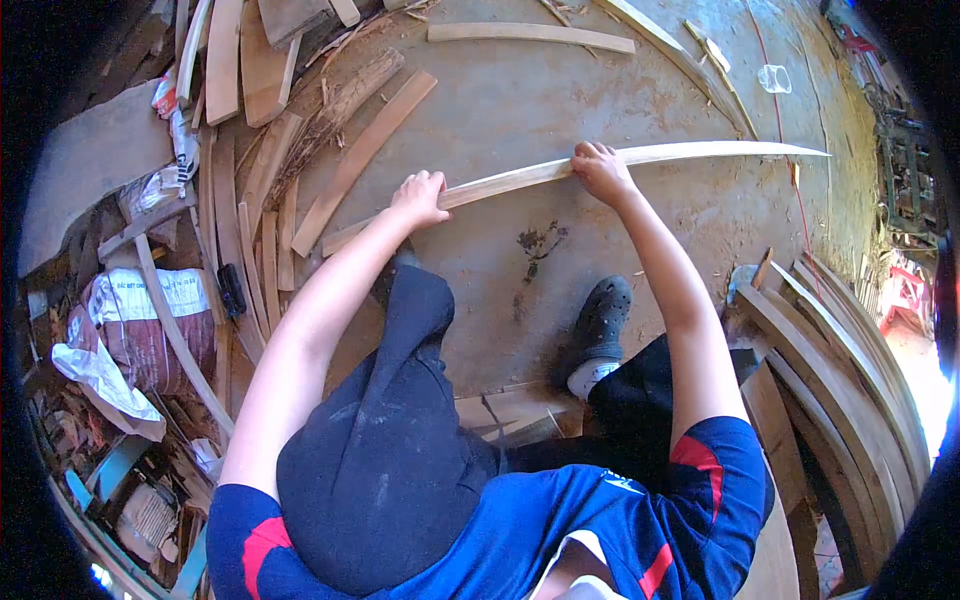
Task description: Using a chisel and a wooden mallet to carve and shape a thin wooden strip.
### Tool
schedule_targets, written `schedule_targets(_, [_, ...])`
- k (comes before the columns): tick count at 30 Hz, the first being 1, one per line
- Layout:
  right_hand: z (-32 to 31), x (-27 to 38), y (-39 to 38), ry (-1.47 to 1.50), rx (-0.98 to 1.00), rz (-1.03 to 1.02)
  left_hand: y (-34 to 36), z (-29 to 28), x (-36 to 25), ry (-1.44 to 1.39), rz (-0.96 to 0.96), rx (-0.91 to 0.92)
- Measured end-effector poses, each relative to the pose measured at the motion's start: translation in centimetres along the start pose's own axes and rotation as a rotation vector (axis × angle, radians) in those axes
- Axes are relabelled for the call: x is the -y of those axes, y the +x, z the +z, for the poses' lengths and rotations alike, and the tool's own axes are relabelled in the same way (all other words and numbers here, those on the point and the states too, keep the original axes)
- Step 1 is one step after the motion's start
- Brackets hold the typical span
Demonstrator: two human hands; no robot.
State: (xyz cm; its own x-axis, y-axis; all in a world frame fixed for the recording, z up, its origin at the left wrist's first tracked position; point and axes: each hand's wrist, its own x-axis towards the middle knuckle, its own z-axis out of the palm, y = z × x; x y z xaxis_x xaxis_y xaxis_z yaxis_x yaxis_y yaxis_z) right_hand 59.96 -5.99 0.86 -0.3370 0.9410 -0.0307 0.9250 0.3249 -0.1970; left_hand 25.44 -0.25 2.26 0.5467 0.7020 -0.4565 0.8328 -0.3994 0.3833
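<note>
A long, pale wooden strip stretches across in front of me, its right end narrowing to a point. My left hand is closed round it left of its middle, above my bent knee. Farther right, my right hand grips the same strip with curled fingers. The strip's left end passes behind my left forearm and shows again beyond it, close to a flat brown board on the floor.
Loose planks and offcuts pile up at the left, beside a white and maroon sack. Stacked curved boards lie at the right. A clear plastic cup rests on the floor near a red cord. Another slat lies at the far side.
</note>
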Motion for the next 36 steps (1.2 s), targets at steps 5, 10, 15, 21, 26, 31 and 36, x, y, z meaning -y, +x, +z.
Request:
schedule_targets(5, [-1.8, 3.0, -0.7, -0.038, -0.072, 0.317, -1.1, -0.6, 0.8, 0.039, -0.125, 0.026])
schedule_targets(10, [-1.0, 1.2, -5.5, -0.017, -0.059, 1.107, -0.8, -0.5, -0.3, 0.094, -0.12, -0.022])
schedule_targets(15, [-0.6, -1.9, -9.7, 0.346, 0.042, 0.849, -0.3, -0.4, -0.8, 0.128, -0.115, 0.016])
schedule_targets(21, [-2.6, 1.5, -9.0, 0.579, -0.27, 0.905, -0.4, -0.1, -1.2, 0.192, -0.11, -0.052])
schedule_targets(26, [-8.9, 7.9, -3.2, 1.291, -0.753, 0.631, -1.2, 0.0, 0.1, 0.198, -0.007, -0.141])
schedule_targets(31, [-8.3, 9.2, 0.0, 1.326, -0.91, 0.364, -1.3, 0.2, 0.4, 0.12, -0.025, -0.131])
schedule_targets(36, [-6.6, 10.5, 2.0, 1.353, -0.827, 0.465, -1.4, 0.4, 0.3, 0.127, -0.027, -0.119])
